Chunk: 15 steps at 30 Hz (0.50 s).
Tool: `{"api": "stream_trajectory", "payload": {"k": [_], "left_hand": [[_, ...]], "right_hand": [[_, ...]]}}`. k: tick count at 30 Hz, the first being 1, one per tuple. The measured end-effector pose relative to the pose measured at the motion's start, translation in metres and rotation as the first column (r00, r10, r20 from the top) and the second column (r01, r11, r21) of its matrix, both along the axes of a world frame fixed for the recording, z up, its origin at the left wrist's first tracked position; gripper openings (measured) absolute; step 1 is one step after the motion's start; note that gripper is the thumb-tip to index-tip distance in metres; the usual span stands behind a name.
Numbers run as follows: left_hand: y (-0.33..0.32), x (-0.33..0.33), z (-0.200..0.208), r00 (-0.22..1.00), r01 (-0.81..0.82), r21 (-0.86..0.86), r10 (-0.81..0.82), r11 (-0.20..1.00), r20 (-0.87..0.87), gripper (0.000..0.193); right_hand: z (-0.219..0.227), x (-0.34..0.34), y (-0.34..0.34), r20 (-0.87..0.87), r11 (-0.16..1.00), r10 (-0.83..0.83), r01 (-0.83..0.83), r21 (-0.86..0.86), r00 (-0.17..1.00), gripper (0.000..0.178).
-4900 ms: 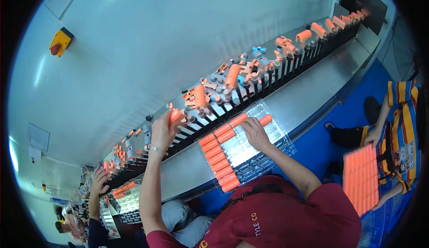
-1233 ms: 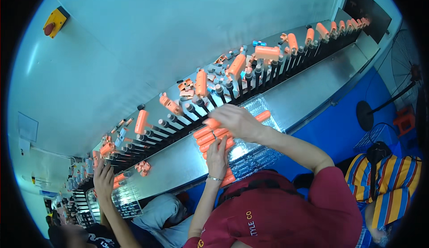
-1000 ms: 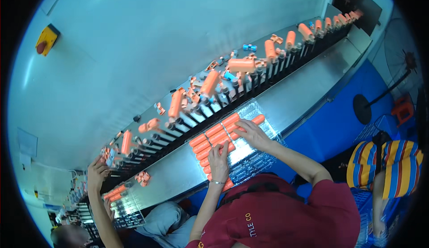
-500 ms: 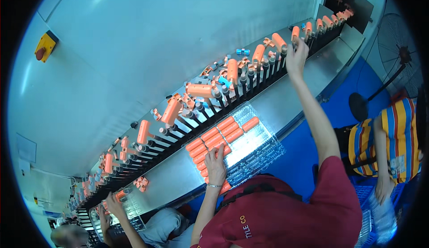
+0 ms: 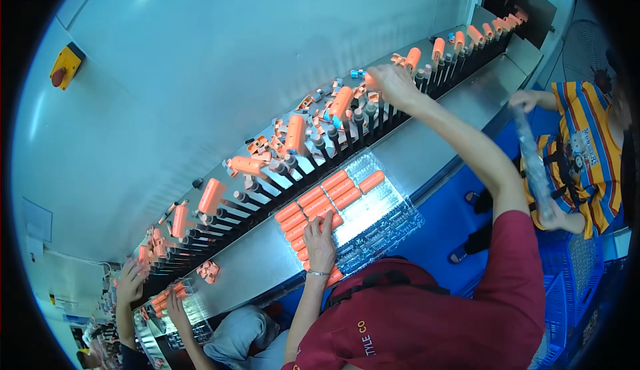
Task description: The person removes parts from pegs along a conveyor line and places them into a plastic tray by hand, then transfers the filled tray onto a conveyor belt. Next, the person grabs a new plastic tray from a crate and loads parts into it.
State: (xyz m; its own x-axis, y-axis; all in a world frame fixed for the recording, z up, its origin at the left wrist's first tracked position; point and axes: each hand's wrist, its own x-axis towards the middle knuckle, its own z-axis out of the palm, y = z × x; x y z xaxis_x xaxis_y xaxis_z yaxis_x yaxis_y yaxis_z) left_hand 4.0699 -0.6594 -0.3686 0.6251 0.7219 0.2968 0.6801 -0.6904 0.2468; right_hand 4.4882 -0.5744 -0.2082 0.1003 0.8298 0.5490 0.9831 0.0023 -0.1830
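My left hand (image 5: 320, 240) rests on orange plastic shells (image 5: 293, 220) laid in rows in a clear plastic tray (image 5: 380, 227); its fingers curve over the shells near the middle of the tray, and what its fingertips hold, if anything, is hidden. Farther up and to the right, my right hand (image 5: 395, 85) has closed on an orange shell (image 5: 371, 81) at a peg of the black conveyor rack. Its fingers cover part of that shell. Other orange shells sit on neighbouring pegs, one (image 5: 342, 102) just left of my right hand.
Small orange and blue parts (image 5: 267, 147) lie behind the pegs. A metal ledge (image 5: 257, 260) runs in front. At lower left another person's hands (image 5: 130, 280) work at the line. At right, a person in a striped top (image 5: 583, 150) holds clear plastic above blue crates (image 5: 573, 270).
My right hand has moved left along the rack to another shell. The shells on pegs have shifted along the line. The person at right has raised the clear plastic. My left hand barely moved.
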Motion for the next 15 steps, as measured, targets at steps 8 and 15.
{"api": "stream_trajectory", "payload": {"k": [8, 15], "left_hand": [[0.001, -0.001, 0.000, 1.000, 0.003, -0.001, -0.003, 1.000, 0.005, 0.057], [-0.004, 0.003, 0.007, 1.000, -0.003, -0.012, 0.003, 1.000, -0.002, 0.061]], "right_hand": [[-0.086, -0.127, -0.091, -0.209, 0.887, 0.446, -0.396, 0.239, 0.871, 0.040], [-0.179, -0.180, -0.133, -0.274, 0.863, 0.484, -0.505, -0.007, 0.831, 0.054]]}}
